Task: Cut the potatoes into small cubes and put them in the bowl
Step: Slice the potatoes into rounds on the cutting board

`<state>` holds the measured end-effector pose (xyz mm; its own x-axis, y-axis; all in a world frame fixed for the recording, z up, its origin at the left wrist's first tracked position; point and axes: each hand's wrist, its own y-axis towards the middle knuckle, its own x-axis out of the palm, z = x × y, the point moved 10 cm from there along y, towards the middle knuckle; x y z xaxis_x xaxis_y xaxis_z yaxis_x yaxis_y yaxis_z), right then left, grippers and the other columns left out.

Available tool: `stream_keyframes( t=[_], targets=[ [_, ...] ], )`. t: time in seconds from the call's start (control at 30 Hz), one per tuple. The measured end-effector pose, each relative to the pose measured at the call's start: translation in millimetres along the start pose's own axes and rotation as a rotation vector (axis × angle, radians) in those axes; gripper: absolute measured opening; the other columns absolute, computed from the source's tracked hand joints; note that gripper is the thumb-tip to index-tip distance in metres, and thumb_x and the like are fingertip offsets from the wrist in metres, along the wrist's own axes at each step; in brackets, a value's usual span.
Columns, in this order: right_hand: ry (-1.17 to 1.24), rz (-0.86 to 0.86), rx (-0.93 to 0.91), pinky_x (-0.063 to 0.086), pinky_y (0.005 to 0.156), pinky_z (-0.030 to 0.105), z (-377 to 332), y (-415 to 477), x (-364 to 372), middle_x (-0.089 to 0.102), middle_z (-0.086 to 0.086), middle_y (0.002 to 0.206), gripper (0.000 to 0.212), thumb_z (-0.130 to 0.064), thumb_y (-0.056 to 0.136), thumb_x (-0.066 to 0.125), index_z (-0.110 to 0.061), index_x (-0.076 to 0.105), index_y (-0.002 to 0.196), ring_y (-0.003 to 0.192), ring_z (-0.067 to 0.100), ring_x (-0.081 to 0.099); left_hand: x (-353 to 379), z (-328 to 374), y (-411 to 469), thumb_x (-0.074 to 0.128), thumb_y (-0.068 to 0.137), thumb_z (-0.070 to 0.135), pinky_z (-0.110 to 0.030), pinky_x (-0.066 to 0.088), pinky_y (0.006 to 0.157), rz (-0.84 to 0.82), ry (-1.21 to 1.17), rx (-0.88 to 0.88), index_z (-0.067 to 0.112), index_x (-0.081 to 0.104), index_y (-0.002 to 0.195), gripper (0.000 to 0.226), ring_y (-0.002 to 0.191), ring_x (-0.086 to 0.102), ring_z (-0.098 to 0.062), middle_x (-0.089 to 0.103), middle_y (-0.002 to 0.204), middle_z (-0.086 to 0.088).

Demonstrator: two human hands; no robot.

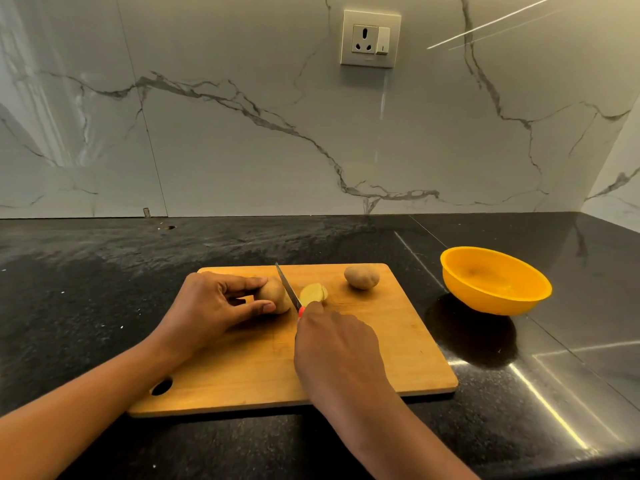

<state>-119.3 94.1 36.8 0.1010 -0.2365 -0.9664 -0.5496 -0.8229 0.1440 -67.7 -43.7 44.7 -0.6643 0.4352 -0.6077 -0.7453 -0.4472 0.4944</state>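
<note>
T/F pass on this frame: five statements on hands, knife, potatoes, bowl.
1. The left hand grips the potato beside the knife. True.
2. The left hand holds the knife. False: the right hand holds it.
3. The bowl stands on the counter, off the cutting board. True.
4. The bowl holds potato cubes. False: none show in it; slices lie on the board.
5. Both potatoes are cut. False: a whole potato lies at the board's far side.
</note>
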Motion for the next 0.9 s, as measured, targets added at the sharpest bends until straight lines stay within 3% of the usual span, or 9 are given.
stream_keyframes(
  t=[0.1, 0.47, 0.7, 0.9],
  targets=[
    [-0.016, -0.014, -0.029, 0.036, 0.065, 0.03, -2, 3, -2, 0.059, 0.006, 0.112, 0.024, -0.019, 0.101, 0.035, -0.011, 0.049, 0.119, 0.097, 0.022, 0.057, 1, 0, -1, 0.072, 0.06, 0.038, 0.002, 0.042, 0.075, -0.001, 0.027, 0.014, 0.03, 0.061, 0.106, 0.048, 0.087, 0.053, 0.024, 0.058, 0.092, 0.028],
    [-0.079, -0.045, -0.076, 0.038, 0.068, 0.032, -9, 3, -4, 0.059, 0.008, 0.115, 0.026, -0.016, 0.101, 0.037, -0.009, 0.052, 0.12, 0.1, 0.024, 0.058, 1, 5, -2, 0.071, 0.064, 0.038, -0.003, 0.045, 0.079, -0.012, 0.052, 0.057, 0.027, 0.062, 0.108, 0.046, 0.094, 0.058, 0.016, 0.06, 0.092, 0.026],
    [-0.105, -0.062, -0.107, 0.039, 0.068, 0.033, -15, 13, 3, 0.06, 0.009, 0.112, 0.024, -0.013, 0.099, 0.037, -0.01, 0.056, 0.115, 0.099, 0.025, 0.057, -1, -2, -1, 0.072, 0.062, 0.038, 0.001, 0.042, 0.078, 0.0, 0.068, 0.033, 0.016, 0.067, 0.109, 0.052, 0.088, 0.054, 0.023, 0.064, 0.097, 0.014],
    [-0.117, -0.081, -0.136, 0.039, 0.069, 0.033, -17, 25, 5, 0.061, 0.009, 0.112, 0.024, -0.015, 0.099, 0.039, -0.011, 0.057, 0.113, 0.098, 0.025, 0.057, 1, -2, 0, 0.072, 0.063, 0.038, 0.0, 0.043, 0.078, -0.011, 0.066, 0.036, 0.016, 0.067, 0.108, 0.05, 0.09, 0.056, 0.02, 0.07, 0.1, 0.006]
  ],
)
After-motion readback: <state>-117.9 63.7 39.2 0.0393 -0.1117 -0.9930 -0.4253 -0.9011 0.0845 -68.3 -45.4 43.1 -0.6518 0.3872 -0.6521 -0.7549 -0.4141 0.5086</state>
